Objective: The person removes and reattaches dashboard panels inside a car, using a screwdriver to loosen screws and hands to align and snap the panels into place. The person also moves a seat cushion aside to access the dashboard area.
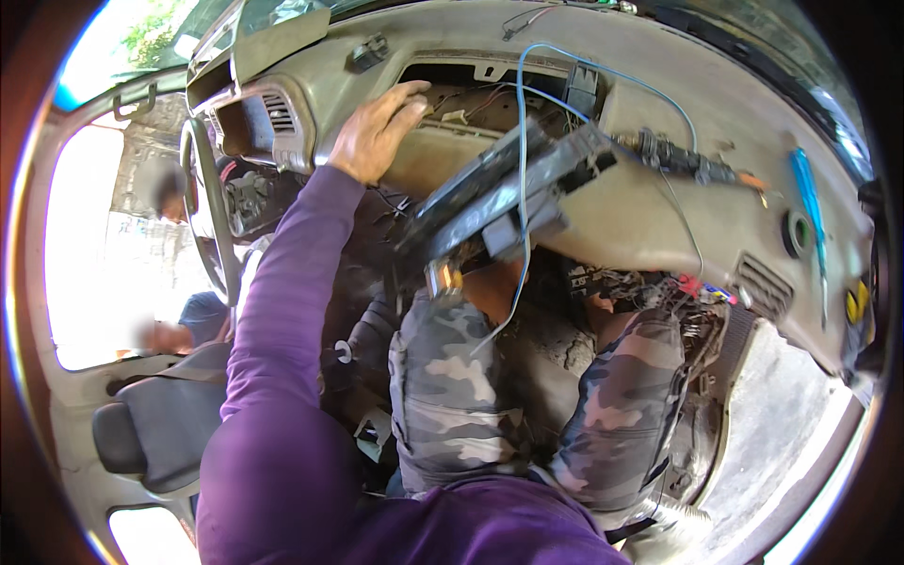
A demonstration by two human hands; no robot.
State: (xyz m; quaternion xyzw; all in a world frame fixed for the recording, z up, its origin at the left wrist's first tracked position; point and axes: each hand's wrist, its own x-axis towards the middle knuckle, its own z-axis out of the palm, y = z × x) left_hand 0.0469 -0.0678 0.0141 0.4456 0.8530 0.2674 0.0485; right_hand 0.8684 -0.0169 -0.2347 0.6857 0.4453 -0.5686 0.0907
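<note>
My left hand (377, 132) reaches over the dashboard with its fingers stretched out. Its fingertips are at the left edge of a rectangular dashboard opening (471, 108), and I see nothing held in it. Below and right of it, a dark box-shaped plastic unit (499, 193) stands tilted above my left knee, smeared by motion. A yellow-and-white piece (444, 279) shows by its lower end. A blue cable (524, 141) loops out over the dashboard and hangs down in front of the unit. My right hand does not show.
A taped wiring bundle (687, 160), a blue screwdriver (808, 193) and a black ring (797, 233) lie on the dashboard's right. Loose wires (650, 287) hang below it. The steering wheel (209, 212) is at left; people (169, 193) stand outside the window.
</note>
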